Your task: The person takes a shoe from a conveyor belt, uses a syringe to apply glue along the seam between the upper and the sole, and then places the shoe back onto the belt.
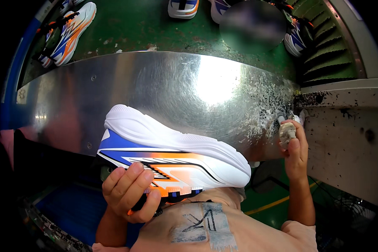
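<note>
My left hand (132,191) grips a running shoe (176,155) by its upper, fingers spread along the side panel. The shoe lies on its side in the air, white sole turned away from me, toe to the right. Its upper is white, blue and orange with black lines. My right hand (297,147) is closed on a small off-white lump (287,133), held at the right end of the metal ledge. I cannot make out exactly what that lump is. It is well apart from the shoe.
A shiny metal ledge (155,80) runs across in front of me, its right end crusted with white and black residue. Beyond it, a green conveyor belt (134,31) carries several shoes, such as one at the left (73,33). A pale metal panel (348,130) stands at the right.
</note>
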Demonstrator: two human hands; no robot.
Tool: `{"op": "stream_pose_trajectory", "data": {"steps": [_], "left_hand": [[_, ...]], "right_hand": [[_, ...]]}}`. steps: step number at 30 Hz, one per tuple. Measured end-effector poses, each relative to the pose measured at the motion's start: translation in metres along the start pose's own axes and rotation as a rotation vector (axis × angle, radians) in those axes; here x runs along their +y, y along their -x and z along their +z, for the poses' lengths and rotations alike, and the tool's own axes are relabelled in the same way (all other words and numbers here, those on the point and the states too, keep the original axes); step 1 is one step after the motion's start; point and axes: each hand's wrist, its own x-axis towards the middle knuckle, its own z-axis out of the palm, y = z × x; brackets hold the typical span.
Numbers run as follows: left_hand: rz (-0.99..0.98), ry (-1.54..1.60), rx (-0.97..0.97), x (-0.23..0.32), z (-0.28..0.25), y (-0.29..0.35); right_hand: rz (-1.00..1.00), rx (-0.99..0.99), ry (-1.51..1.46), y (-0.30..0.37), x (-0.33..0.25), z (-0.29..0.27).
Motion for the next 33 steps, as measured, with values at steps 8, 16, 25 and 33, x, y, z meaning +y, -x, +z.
{"op": "stream_pose_trajectory", "data": {"steps": [8,16,25,33], "left_hand": [[0.004,-0.008,0.004,-0.003,0.000,0.008],[-0.470,0.460,0.589,-0.103,0.048,-0.123],[-0.886,0.095,0.113,-0.238,0.158,-0.259],[-0.604,0.251,0.320,-0.293,0.112,-0.196]], "right_hand": [[-0.128,0.002,0.114,-0.002,0.001,0.003],[-0.506,0.077,0.555,-0.006,0.056,0.009],[-0.517,0.116,0.483,-0.007,0.062,0.016],[-0.598,0.163,0.497,-0.009,0.060,0.014]]}}
